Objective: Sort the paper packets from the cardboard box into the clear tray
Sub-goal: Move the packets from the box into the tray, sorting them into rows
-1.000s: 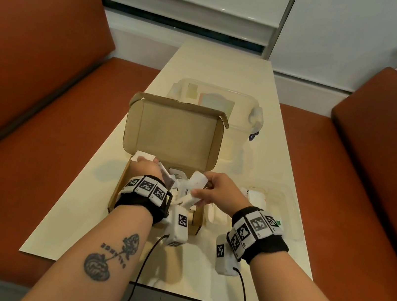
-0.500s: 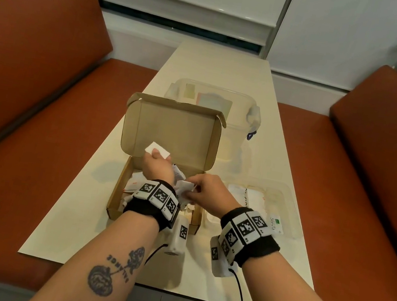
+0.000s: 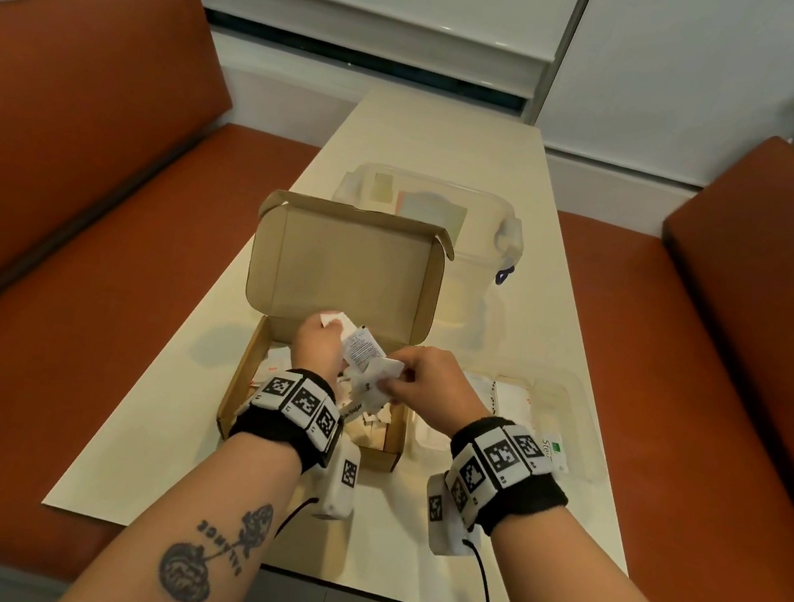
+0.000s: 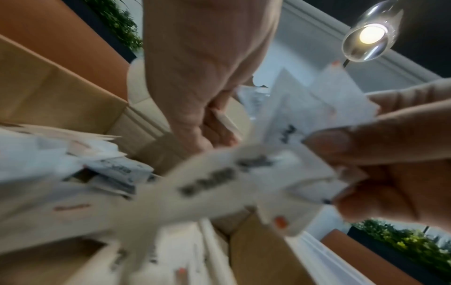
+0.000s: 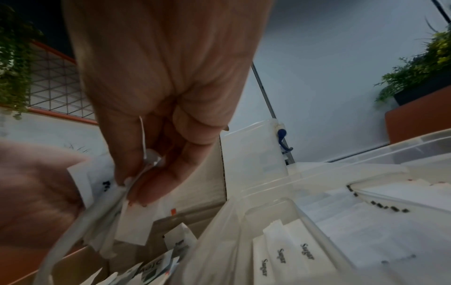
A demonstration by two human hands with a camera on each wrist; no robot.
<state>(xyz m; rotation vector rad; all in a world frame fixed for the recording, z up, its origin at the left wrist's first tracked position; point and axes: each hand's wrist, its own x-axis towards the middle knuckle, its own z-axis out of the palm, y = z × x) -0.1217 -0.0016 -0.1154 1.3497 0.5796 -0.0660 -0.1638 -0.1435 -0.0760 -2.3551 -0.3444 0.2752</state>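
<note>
**Q:** Rust-brown upholstered benches flank a long cream worktop [image 3: 439, 151] down the frame's centre. What stands on it?

**A:** At centre, an open brown cardboard box [image 3: 345, 271] with its lid raised upright; loose white paper packets [image 3: 368, 418] lie inside. At lower right of it, just beside the box, a clear plastic compartment tray [image 3: 584, 419] holds white packets; the right wrist view shows three printed "Sugar" [image 5: 283, 258] in one compartment. Behind the box, toward the upper centre, a translucent lidded storage container [image 3: 477, 240].

**Q:** What is the state of the left hand [image 3: 317, 350]?

**A:** Raised over the box, fingers curled round a small white paper packet [image 3: 333, 320] and a white packet with fine red print [image 3: 363, 350], which fan out above the knuckles.

**Q:** And the right hand [image 3: 433, 389]?

**A:** Over the box's right half, just beside the left hand, thumb and fingers pinching a bunch of white paper sachets [image 3: 374, 383]; the right wrist view shows the sachets [image 5: 131, 190] pressed between the fingertips.

**Q:** Other details?

**A:** Both wrists carry black bands with square-patterned marker tiles; green plants sit at the upper corners.
</note>
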